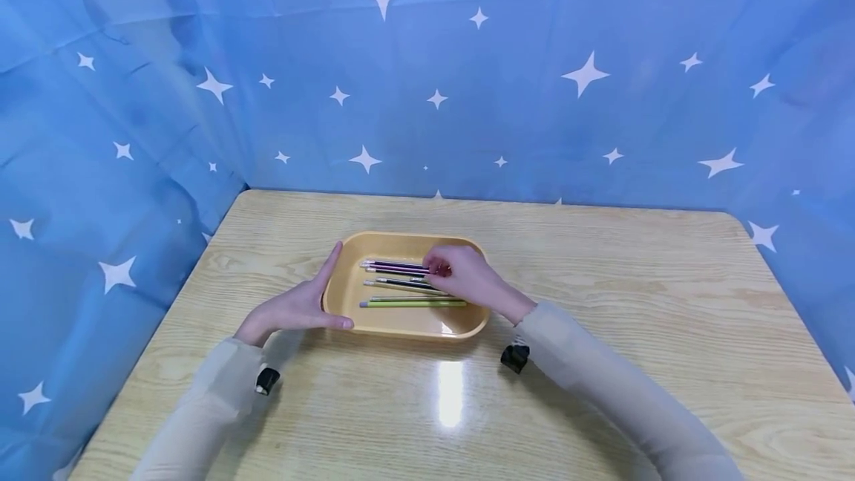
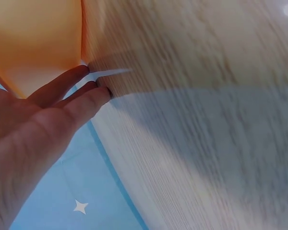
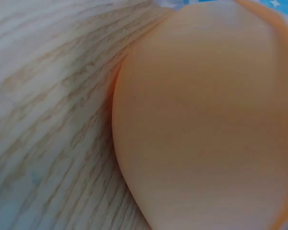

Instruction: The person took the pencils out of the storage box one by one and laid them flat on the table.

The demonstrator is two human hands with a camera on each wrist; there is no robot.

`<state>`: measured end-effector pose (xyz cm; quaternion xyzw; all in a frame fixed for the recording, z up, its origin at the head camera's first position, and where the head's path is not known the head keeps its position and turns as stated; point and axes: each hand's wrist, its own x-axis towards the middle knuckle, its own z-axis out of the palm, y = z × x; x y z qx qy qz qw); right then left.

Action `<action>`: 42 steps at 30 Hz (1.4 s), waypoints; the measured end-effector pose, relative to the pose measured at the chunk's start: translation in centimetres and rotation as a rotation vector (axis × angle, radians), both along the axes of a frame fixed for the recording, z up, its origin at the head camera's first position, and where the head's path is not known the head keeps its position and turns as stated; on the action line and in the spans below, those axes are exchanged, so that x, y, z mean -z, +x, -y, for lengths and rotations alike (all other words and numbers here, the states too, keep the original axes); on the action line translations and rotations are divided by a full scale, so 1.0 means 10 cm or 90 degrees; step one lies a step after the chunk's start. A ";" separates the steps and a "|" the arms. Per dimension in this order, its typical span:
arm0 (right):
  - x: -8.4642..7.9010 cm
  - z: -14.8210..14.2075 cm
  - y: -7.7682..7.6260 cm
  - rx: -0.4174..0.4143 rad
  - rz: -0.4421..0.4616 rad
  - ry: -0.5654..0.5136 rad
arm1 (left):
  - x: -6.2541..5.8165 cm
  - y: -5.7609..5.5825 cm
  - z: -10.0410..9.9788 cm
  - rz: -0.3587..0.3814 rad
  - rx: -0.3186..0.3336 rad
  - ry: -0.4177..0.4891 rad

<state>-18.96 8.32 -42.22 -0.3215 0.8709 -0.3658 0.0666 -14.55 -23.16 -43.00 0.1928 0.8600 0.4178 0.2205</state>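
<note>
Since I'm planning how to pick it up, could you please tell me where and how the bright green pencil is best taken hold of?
Probably pinch the bright green pencil across its middle, from above and the person's near side: it is slim, straight and lies sideways, with bare tray floor on that side, while another pencil lies along its far side.

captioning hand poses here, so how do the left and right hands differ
The left hand is spread wide; the right hand is curled in. In the head view, the left hand is at the left end of the tray, while the right hand reaches inside it, over some of the pencils. Whether the right hand grips one is unclear. Both hands come out of pale sleeves.
</note>
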 end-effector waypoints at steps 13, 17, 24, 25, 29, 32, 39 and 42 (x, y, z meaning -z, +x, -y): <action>0.02 0.07 -0.04 0.035 0.027 0.160 | -0.01 0.01 0.00 0.005 -0.002 0.013; 0.01 0.09 -0.03 0.048 0.038 0.172 | -0.01 0.01 0.00 0.003 -0.003 0.009; 0.06 0.15 -0.06 0.064 0.066 0.190 | 0.00 0.01 0.00 -0.002 -0.007 0.008; 0.07 0.16 -0.07 0.069 0.066 0.190 | 0.00 0.02 0.01 -0.002 -0.009 0.010; 0.09 0.19 -0.09 0.089 0.066 0.193 | -0.01 0.03 0.00 0.002 -0.011 0.014; 0.10 0.21 -0.10 0.097 0.070 0.192 | -0.01 0.03 0.00 0.005 -0.010 0.019; 0.10 0.22 -0.09 0.086 0.077 0.178 | 0.00 0.03 0.00 0.011 -0.012 0.021; 0.11 0.21 -0.08 0.066 0.076 0.170 | 0.01 0.03 0.00 0.009 -0.013 0.014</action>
